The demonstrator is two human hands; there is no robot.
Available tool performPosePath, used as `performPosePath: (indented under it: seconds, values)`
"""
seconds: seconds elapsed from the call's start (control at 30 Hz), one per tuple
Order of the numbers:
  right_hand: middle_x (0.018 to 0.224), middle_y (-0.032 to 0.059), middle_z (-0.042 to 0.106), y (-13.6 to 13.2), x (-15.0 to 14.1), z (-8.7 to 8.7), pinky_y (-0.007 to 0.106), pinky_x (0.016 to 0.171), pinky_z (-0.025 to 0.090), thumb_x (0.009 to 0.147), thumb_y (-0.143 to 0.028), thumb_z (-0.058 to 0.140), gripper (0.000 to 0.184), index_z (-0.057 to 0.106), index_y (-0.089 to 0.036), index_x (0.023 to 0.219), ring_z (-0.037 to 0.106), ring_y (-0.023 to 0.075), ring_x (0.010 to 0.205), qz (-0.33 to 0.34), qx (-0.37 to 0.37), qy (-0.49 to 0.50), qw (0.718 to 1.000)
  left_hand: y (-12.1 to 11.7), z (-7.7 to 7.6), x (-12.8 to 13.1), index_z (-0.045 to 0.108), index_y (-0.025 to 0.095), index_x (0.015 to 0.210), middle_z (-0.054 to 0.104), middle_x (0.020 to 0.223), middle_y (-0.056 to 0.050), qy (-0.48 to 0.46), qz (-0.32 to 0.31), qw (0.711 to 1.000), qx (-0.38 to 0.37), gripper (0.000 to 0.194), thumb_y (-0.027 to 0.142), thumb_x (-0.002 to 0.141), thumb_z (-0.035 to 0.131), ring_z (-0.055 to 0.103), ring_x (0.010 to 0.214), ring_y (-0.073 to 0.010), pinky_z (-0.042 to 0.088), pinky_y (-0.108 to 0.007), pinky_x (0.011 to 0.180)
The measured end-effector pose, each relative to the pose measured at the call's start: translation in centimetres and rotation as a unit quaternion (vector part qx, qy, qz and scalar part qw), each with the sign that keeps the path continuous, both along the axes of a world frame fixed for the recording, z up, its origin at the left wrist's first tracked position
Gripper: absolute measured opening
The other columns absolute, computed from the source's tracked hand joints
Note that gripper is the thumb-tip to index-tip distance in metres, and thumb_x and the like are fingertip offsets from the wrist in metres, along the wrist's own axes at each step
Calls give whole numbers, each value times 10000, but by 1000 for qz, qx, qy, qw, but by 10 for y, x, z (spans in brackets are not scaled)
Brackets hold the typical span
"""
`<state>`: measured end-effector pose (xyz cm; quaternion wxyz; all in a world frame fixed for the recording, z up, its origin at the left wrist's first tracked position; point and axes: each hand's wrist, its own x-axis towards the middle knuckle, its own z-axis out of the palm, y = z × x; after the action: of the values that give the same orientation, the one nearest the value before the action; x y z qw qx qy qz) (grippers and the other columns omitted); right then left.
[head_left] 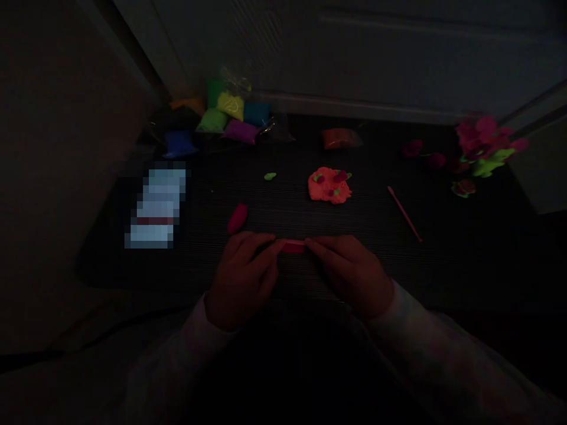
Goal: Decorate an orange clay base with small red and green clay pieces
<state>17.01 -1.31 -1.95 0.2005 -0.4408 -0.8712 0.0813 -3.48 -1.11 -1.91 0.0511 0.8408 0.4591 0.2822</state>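
In the dim head view, my left hand (245,277) and my right hand (354,271) meet low over the dark table. Between their closed fingertips lies a short pink strip (293,245), paler along its top edge. Whether it is all clay or partly a tool I cannot make out, since both ends are hidden under fingers. A crimson piece of modelling clay (238,218) sits just beyond my left knuckles. Farther off is an orange-red clay slab (325,188) with small red and green bits on it, and a little green clay piece (270,176).
Several bags of coloured clay (230,106) are heaped at the back left. An orange clay bag (339,139) lies at the back. A pink modelling tool (404,213) rests right of the slab. Pink clay flowers (485,139) stand far right. A blurred bright panel (157,203) is at left.
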Motion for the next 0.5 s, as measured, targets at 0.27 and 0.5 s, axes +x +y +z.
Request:
performPosePath:
  seconds: [0.27, 0.5]
  values:
    - [999, 117, 615, 1, 24, -3, 362, 744, 481, 836, -138, 419, 313, 560, -151, 1115, 561, 199, 872, -72, 42, -12, 996, 2, -2, 3, 592, 153, 1028, 601, 977, -81, 12, 12, 1000, -21, 259, 141, 783, 510, 502, 918, -217, 447, -417, 810]
    - [1017, 115, 589, -7, 58, -5, 430, 744, 470, 815, -198, 466, 300, 578, -202, 1093, 559, 251, 912, -137, 52, -35, 989, 5, -5, 6, 625, 172, 964, 614, 935, -64, 14, 20, 999, -28, 199, 204, 785, 543, 497, 891, -211, 461, -416, 785]
